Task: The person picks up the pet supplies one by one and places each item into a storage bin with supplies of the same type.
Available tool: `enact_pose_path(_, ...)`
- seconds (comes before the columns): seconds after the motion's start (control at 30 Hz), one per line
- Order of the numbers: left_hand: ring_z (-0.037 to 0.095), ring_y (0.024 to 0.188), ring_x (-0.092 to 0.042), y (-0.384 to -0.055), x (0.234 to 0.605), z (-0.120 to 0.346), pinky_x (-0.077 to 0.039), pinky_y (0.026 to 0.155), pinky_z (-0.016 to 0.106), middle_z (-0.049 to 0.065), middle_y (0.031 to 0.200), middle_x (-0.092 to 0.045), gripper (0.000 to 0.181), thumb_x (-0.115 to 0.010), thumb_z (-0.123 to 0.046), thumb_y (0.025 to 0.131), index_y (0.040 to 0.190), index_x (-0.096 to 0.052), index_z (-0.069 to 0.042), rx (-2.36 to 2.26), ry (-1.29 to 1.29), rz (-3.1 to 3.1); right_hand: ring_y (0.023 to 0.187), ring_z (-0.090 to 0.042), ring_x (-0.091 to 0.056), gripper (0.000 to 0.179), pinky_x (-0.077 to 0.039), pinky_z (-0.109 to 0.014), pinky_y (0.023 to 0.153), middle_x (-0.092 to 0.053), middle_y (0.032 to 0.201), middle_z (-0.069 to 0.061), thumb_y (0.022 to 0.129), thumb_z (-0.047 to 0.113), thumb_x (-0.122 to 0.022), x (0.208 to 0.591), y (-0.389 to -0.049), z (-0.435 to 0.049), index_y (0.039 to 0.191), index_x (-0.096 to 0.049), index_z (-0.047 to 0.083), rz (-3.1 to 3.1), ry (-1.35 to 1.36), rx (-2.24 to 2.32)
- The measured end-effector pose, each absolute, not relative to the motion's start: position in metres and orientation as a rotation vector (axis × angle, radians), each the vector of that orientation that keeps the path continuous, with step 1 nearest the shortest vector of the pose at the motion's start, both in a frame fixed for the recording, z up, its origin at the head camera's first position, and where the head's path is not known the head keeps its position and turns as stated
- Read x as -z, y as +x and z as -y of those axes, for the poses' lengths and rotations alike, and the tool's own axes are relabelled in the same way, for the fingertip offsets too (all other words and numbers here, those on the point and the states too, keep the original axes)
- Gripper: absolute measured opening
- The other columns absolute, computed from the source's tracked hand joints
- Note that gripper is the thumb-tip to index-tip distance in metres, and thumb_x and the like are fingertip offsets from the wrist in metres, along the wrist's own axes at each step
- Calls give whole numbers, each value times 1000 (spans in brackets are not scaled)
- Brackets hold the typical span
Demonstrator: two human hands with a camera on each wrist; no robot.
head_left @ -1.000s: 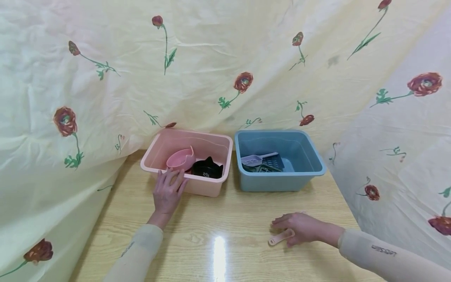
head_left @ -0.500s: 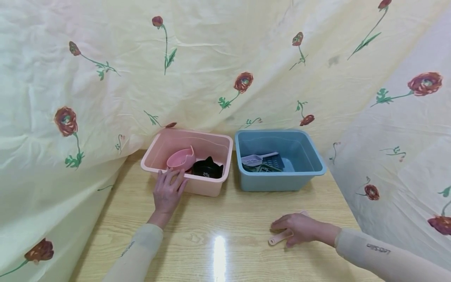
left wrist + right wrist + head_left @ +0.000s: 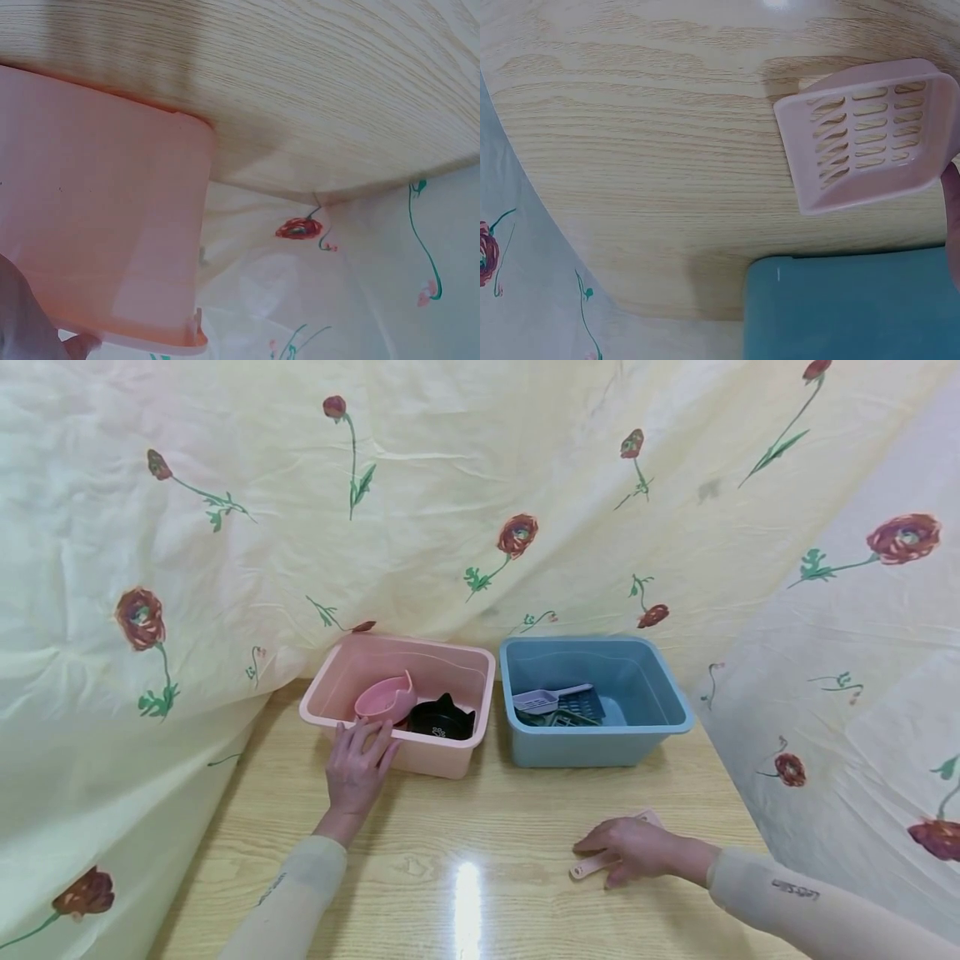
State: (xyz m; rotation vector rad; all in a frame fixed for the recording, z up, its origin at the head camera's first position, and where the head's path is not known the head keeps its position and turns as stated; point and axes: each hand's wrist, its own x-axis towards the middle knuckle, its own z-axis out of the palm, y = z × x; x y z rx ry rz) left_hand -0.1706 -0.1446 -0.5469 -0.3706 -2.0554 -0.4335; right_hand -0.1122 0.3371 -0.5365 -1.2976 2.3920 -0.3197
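My left hand (image 3: 358, 772) rests on the front rim of the pink bin (image 3: 427, 762), its fingers laid over the edge. Inside that bin lie a pink bowl (image 3: 375, 702) with a raised ear and a black cat-eared bowl (image 3: 442, 718) with a paw print. Over the table, in front of the blue bin (image 3: 585, 752), my right hand (image 3: 637, 847) grips a pink litter scoop (image 3: 870, 180). The scoop's handle (image 3: 588, 866) sticks out to the left below the fingers. Its slotted basket shows in the right wrist view, partly covered by the hand in the head view.
A lilac scoop (image 3: 536, 702), a dark blue slotted scoop (image 3: 588, 706) and a green slotted piece (image 3: 558, 719) lie in the blue bin. Both bins stand side by side at the back of the wooden table (image 3: 420, 860), against a flowered cloth (image 3: 442, 468).
My right hand has shifted slightly left and down, and more of the scoop's far end shows behind it. The left hand and both bins have stayed put.
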Motion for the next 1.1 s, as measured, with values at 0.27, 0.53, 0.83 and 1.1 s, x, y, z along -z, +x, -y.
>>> enact_pose_path(0.27,39,111,-72,-170,547,146,-52,106,69,13,109,-75,34,-68,-40,103,115,-82,-11,419,-365,2054,119,-19,-70,55,-60,-40,100,-75,131,1,84,17,-90,541,-113,-337,136,-73,10,-2396,-1233,317)
enact_pose_path(0.53,39,111,-72,-170,547,147,-53,103,69,12,109,-76,35,-66,-40,104,116,-82,-11,417,-372,2058,111,-12,-72,48,-62,-36,94,-78,121,6,82,7,-90,544,-117,-336,129,-78,12,-2389,-1296,336)
enact_pose_path(0.83,41,110,-72,-170,544,146,-53,103,71,14,110,-75,34,-75,-35,94,116,-82,-10,372,-392,2075,103,-8,-73,42,-63,-31,87,-80,113,6,87,-1,-85,543,-123,-332,125,-80,14,-2357,-1466,365)
enact_pose_path(1.1,40,110,-72,-171,544,146,-53,103,70,14,110,-76,33,-76,-33,93,116,-82,-10,385,-385,2073,104,-11,-74,42,-63,-31,89,-80,115,3,86,-3,-85,540,-131,-328,124,-79,12,-2335,-1603,368)
